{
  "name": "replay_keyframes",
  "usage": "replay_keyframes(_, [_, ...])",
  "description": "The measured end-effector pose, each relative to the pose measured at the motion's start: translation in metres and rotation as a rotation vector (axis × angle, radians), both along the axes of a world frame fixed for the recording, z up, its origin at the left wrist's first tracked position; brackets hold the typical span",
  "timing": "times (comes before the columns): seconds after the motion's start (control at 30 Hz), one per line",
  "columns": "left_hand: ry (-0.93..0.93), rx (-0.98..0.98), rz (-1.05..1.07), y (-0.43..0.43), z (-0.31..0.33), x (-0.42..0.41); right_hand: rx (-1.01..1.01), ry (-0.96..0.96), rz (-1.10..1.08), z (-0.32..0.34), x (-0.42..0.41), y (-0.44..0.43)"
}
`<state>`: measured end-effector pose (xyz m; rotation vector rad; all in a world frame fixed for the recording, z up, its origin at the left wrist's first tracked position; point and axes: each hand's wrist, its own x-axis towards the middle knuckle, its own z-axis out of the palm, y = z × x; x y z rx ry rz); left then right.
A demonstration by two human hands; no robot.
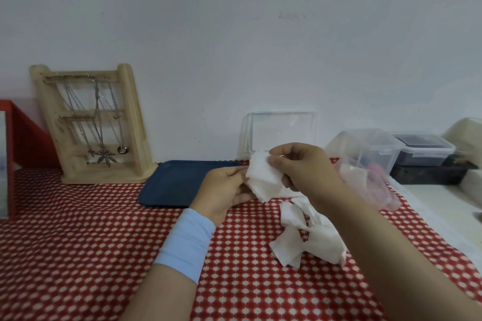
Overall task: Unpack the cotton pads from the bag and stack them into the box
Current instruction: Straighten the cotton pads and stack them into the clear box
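Observation:
My left hand point(226, 190) and my right hand point(300, 167) meet above the red dotted tablecloth, both gripping a small bunch of white cotton pads point(262, 178). Just behind them stands the clear plastic box point(280, 133) with its lid raised against the wall; its base is hidden by my hands. More white cotton pads point(305, 237) lie loose in a heap on the cloth under my right forearm. The see-through plastic bag point(370, 185) lies crumpled to the right of my right hand.
A dark blue tray point(177, 182) lies left of my hands. A wooden jewellery stand point(94, 122) with necklaces leans at the back left, beside a red frame point(23, 138). Lidded plastic containers point(417, 151) stand at the back right on a white surface.

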<state>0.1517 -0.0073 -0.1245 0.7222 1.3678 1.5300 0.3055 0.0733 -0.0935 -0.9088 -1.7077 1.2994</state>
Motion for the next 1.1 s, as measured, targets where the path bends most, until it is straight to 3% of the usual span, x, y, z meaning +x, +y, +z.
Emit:
replay_keyframes(0.2, [-0.149,0.044,0.005,0.001,0.000,0.003,0.246,-0.193,-0.171,-0.021,-0.013,-0.004])
replay_keyframes(0.37, [-0.204,0.067,-0.071,-0.001,0.007,0.001,0.431,-0.425,-0.137,-0.019,-0.010,-0.006])
replay_keyframes(0.5, [-0.072,0.093,-0.176,-0.006,0.012,-0.004,0.290,-0.390,0.022,-0.012,-0.003,0.000])
replay_keyframes(0.67, [0.110,0.085,-0.140,-0.005,0.012,-0.007,0.042,-0.310,0.282,0.004,0.014,0.008])
replay_keyframes(0.83, [0.065,0.033,-0.158,-0.001,0.001,-0.001,0.015,-0.325,0.216,0.002,0.016,0.010])
replay_keyframes(0.9, [0.146,-0.020,-0.146,0.002,-0.009,-0.001,0.122,-0.528,0.223,0.005,0.020,0.012])
replay_keyframes(1.03, [0.192,-0.052,-0.050,0.007,-0.017,-0.009,0.260,-1.181,0.439,0.011,0.032,0.012])
replay_keyframes(1.1, [0.197,-0.060,-0.031,0.008,-0.017,-0.012,0.257,-1.256,0.475,0.006,0.032,0.011])
